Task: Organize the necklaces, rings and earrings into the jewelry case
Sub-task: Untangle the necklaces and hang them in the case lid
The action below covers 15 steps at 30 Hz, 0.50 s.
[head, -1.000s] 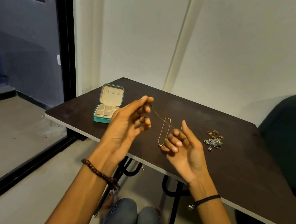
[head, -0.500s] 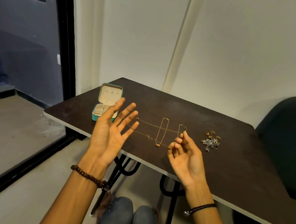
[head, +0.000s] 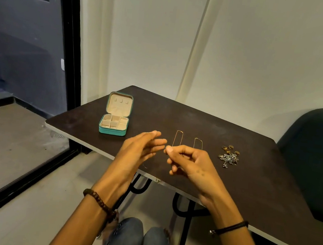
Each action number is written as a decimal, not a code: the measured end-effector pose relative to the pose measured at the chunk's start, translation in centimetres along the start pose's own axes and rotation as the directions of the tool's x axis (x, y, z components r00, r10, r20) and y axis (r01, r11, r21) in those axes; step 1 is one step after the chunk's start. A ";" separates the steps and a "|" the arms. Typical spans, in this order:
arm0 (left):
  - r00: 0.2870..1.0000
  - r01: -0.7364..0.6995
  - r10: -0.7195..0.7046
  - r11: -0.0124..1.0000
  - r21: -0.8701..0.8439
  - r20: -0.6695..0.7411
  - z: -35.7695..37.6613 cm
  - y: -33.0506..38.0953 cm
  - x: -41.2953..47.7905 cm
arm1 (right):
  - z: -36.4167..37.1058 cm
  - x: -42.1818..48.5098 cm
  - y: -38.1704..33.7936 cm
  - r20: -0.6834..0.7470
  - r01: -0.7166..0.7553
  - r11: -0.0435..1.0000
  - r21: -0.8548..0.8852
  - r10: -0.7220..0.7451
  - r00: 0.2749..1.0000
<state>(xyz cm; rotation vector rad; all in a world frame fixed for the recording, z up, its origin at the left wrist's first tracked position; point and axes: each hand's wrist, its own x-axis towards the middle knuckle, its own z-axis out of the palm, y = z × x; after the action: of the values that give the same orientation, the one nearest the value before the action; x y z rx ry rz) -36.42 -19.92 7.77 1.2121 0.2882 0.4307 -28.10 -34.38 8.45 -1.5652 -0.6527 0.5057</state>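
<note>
**Hands raised over the near edge, necklaces just beyond**

Both hands hover above the near edge of the tabletop (head: 188, 115), close together but apart. The left hand (head: 140, 152) is open, its fingers straight and pointing toward the other hand (it is blurred). The right hand (head: 190, 163) has its fingers curled, with the thumb laid against the forefinger. Whether a thin chain is pinched there cannot be told.

Two gold chains lie side by side as narrow loops in the middle of the tabletop, just beyond the right hand. They are the left necklace (head: 178, 138) and the right necklace (head: 198, 142), and that hand hides their near ends.

Toward the right edge sit a few gold rings (head: 231, 147). A heap of silver jewelry (head: 228, 159) lies just in front of them.

The teal jewelry case (head: 112, 130) stands open near the left edge, lid upright, beyond and left of the left hand. A dark chair (head: 316, 153) stands beside the right edge.
</note>
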 end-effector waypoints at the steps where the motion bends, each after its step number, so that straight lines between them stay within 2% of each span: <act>1: 1.000 0.002 -0.003 0.998 0.069 0.013 0.1 -0.1 0.1 | 0.1 -0.2 -0.5 0.013 0.025 0.999 -0.034 -0.024 1.000; 4: 0.999 0.017 -0.027 0.977 0.210 0.045 0.5 -0.2 0.2 | 0.1 -0.3 -1.6 0.007 0.097 0.990 -0.099 -0.097 0.995; 9: 0.990 0.047 -0.084 0.951 0.306 0.111 1.0 0.2 0.2 | 0.1 -0.2 -1.8 -0.096 0.144 0.981 -0.130 -0.157 0.983; 13: 0.974 0.086 -0.137 0.961 0.264 0.182 1.2 0.3 0.2 | 0.1 -0.4 -0.9 -0.176 0.168 0.983 -0.078 -0.180 0.968; 15: 0.967 0.098 -0.143 0.973 0.211 0.213 1.3 0.3 0.1 | 0.1 -0.3 -0.4 -0.170 0.133 0.991 -0.017 -0.134 0.976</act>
<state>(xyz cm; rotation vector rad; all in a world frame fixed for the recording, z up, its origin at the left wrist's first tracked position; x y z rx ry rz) -35.77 -20.89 8.47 1.4177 0.2107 0.1564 -28.48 -34.49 8.78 -1.5388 -0.6223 0.2657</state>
